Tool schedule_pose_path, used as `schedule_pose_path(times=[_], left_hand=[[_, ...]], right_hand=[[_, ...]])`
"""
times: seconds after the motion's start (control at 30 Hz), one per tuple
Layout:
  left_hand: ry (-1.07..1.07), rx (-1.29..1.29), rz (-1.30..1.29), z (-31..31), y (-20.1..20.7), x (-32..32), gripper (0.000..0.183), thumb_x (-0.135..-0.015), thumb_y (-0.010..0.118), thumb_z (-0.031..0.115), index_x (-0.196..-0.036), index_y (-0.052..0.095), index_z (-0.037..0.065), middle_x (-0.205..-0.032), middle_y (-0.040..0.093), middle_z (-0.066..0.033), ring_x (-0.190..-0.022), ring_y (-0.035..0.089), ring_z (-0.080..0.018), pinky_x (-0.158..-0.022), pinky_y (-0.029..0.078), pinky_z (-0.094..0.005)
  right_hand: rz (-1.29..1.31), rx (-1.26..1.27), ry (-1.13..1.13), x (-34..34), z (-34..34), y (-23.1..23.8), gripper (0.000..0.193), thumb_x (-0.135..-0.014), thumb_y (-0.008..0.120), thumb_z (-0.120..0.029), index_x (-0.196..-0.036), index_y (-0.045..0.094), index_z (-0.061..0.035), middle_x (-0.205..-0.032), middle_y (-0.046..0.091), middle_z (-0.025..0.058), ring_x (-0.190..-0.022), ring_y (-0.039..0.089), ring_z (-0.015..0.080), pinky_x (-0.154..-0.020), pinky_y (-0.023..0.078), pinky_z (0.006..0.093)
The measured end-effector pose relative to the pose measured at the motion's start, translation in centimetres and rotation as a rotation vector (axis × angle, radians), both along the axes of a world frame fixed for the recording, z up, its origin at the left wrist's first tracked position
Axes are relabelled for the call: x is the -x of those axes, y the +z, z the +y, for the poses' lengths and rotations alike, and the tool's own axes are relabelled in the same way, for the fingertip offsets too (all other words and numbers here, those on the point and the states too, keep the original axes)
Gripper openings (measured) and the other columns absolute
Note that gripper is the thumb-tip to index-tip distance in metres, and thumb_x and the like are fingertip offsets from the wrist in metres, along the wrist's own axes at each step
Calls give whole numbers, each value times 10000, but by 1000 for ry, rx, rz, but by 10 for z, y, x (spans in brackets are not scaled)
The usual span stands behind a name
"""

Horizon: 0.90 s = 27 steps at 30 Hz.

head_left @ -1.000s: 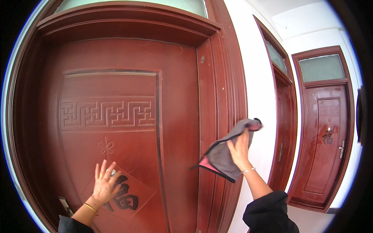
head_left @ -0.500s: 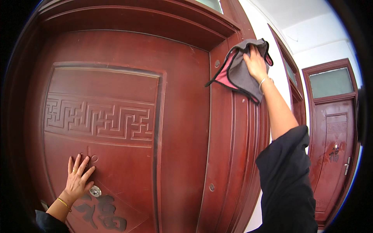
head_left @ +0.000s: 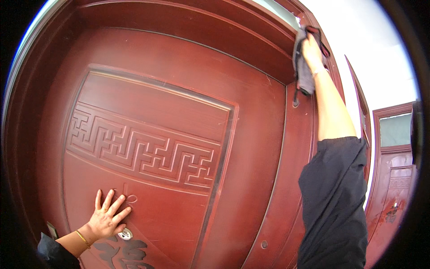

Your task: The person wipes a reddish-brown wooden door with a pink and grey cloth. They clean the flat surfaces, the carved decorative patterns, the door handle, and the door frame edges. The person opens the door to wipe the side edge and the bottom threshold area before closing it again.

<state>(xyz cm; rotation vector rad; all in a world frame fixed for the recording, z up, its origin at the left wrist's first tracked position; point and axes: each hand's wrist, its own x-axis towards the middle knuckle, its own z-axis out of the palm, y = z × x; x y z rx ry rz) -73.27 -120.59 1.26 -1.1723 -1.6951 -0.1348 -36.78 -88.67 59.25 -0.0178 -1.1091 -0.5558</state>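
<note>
My right hand (head_left: 312, 51) reaches high to the upper right corner of a dark red door frame (head_left: 293, 148). It grips a grey cleaning cloth (head_left: 304, 80) with black edging and some pink, bunched against the frame; the fingertips are blurred. Lower left, my left hand (head_left: 107, 215) lies with spread fingers on the red door (head_left: 251, 134), just above a round silver peephole (head_left: 125, 234). Nothing is in that hand. A carved lattice band (head_left: 143, 145) crosses the door panel above it.
A glass transom (head_left: 275, 10) sits over the door frame. To the right are a white wall (head_left: 331, 27) and a second red door (head_left: 396, 193) with a frosted pane (head_left: 396, 130) above it. A dark raised character (head_left: 123, 255) decorates the near door.
My right hand has moved up the frame to its top corner, and the cloth, spread out before, is now bunched. The view has shifted and tilted. My left hand stays on the door.
</note>
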Motion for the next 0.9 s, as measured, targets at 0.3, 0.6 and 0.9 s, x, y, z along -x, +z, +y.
schedule_pose_path(times=[0.3,0.6,0.9], left_hand=[[-107,103,-39,-28,15,-13,634,-754,634,358,-1338,421,238,-1454,285,-54,-1332,254,-330,-1044,166,-616],[446,-209,177,-295,26,26,524,-685,649,148,-1198,551,120,-1422,335,-65,-1353,199,-321,-1085,97,-593],[258,-250,-22,-404,63,48,594,-678,658,170,-1250,516,103,-1425,321,-94,-1346,227,-321,-1076,151,-580]], right_hand=[[76,-663,-156,169,-208,-32,375,-866,456,-228,-1217,497,-103,-1150,567,174,-988,571,360,-861,452,450],[-156,-398,-118,145,-121,74,531,-876,454,-184,-1384,308,-236,-1362,421,115,-1136,521,319,-916,452,443],[173,-47,-121,265,-318,-32,428,-864,442,-111,-1287,416,-169,-1271,492,104,-1050,555,340,-819,484,434]])
